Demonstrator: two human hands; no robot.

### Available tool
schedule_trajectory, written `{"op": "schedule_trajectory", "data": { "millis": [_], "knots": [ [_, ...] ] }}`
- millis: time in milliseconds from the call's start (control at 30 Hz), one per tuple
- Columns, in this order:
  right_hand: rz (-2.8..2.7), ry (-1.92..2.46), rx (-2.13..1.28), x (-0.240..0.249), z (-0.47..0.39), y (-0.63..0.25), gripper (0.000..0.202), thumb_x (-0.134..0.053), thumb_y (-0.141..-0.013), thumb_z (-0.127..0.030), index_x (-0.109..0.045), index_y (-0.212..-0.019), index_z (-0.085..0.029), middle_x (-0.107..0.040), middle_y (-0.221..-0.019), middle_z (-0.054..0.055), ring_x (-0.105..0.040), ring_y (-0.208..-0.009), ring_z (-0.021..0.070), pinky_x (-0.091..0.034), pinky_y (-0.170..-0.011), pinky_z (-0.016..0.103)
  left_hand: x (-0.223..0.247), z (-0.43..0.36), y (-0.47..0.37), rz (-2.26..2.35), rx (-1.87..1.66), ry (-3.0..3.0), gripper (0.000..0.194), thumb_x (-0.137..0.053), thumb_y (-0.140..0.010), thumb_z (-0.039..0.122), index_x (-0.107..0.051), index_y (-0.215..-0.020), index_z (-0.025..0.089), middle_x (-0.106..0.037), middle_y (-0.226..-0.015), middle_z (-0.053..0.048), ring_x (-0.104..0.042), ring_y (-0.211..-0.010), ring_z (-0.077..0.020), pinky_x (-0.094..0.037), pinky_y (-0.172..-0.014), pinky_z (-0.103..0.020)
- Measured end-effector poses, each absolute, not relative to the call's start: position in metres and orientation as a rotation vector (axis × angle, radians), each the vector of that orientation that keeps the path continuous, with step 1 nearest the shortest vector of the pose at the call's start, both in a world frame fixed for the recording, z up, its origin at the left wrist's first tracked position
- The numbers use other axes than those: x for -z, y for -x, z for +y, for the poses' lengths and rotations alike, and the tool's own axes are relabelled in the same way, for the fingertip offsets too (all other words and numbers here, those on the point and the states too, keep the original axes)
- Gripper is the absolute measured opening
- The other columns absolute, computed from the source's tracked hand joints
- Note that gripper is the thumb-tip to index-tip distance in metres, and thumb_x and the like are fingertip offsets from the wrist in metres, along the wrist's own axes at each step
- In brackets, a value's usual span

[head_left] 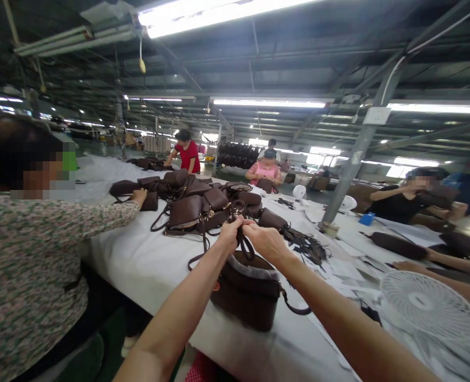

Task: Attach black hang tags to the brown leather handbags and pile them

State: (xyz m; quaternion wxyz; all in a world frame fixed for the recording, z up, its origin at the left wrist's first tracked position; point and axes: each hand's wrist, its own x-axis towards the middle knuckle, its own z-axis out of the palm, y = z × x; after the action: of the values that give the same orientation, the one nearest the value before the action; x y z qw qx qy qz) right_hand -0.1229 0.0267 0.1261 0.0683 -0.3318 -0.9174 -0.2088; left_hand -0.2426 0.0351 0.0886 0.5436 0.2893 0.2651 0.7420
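Observation:
Both my hands meet above an open dark brown handbag [246, 297] that stands upright near the table's front edge. Grey lining shows around its mouth. My left hand [231, 233] is closed on a looped brown leather strap [246, 246]. Pinched against it, my right hand [261, 236] grips the same strap from the other side. A bit of metal hardware shows just above the fingers, too small to make out. Right behind my hands lies a heap of brown handbags [185, 212], some with gold-coloured charms.
A white-covered table [139, 270] runs away ahead. A person in a floral top [31, 254] reaches into the heap at left. Thin brown straps [308, 246] lie right of the heap. A white fan [421, 302] stands at right, near a metal post [354, 148]. Other people work farther back.

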Motion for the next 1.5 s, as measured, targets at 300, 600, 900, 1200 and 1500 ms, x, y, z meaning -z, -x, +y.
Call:
{"op": "schedule_trajectory", "data": {
  "millis": [300,600,900,1200,1500],
  "knots": [
    [-2.651,0.929,-0.036,-0.13,0.056,0.04,0.029,-0.035,-0.094,-0.032,-0.059,-0.082,-0.021,-0.064,-0.077,0.004,-0.058,-0.072,0.0167,-0.04,-0.068,0.027,-0.101,0.029,0.315,0.642,-1.756,-0.533,0.028,-0.066,-0.084,0.02,-0.042,-0.07,0.016,-0.046,-0.054,0.008,-0.026,-0.034,0.0011,-0.021,-0.036,-0.013],
    [-2.654,0.984,0.288,-0.147,0.051,0.078,0.031,-0.038,-0.097,-0.033,-0.065,-0.093,-0.02,-0.066,-0.096,0.007,-0.06,-0.084,0.0163,-0.038,-0.071,0.024,-0.112,0.022,0.252,0.969,-1.192,-1.399,0.05,-0.081,-0.056,0.018,-0.055,-0.098,0.017,-0.054,-0.061,0.007,-0.038,-0.04,-0.0031,-0.024,-0.037,-0.016],
    [-2.577,1.087,0.536,-0.137,0.045,0.055,0.029,-0.042,-0.095,-0.038,-0.064,-0.103,-0.022,-0.065,-0.101,0.009,-0.061,-0.087,0.0214,-0.043,-0.071,0.028,-0.106,0.026,0.267,1.117,-1.041,-1.511,0.027,-0.068,-0.057,0.016,-0.054,-0.079,0.016,-0.045,-0.057,0.007,-0.034,-0.042,-0.0043,-0.024,-0.037,-0.017],
    [-2.663,0.968,0.827,-0.142,0.03,0.084,0.067,-0.044,-0.089,-0.011,-0.018,-0.151,-0.015,-0.064,-0.114,0.015,-0.062,-0.097,0.0254,-0.043,-0.082,0.036,-0.121,0.017,0.252,1.085,-0.914,-1.778,0.028,-0.064,-0.066,0.02,-0.054,-0.092,0.014,-0.049,-0.066,0.005,-0.039,-0.051,-0.0058,-0.031,-0.044,-0.018],
    [-2.888,0.754,0.853,-0.159,0.055,0.069,0.025,-0.035,-0.094,-0.013,-0.053,-0.112,-0.013,-0.062,-0.104,0.013,-0.058,-0.086,0.0208,-0.033,-0.07,0.031,-0.123,0.014,0.256,1.027,-0.79,-1.825,0.021,-0.065,-0.069,0.027,-0.059,-0.084,0.013,-0.051,-0.066,0.003,-0.043,-0.056,-0.0071,-0.033,-0.05,-0.019]
  ]
}}
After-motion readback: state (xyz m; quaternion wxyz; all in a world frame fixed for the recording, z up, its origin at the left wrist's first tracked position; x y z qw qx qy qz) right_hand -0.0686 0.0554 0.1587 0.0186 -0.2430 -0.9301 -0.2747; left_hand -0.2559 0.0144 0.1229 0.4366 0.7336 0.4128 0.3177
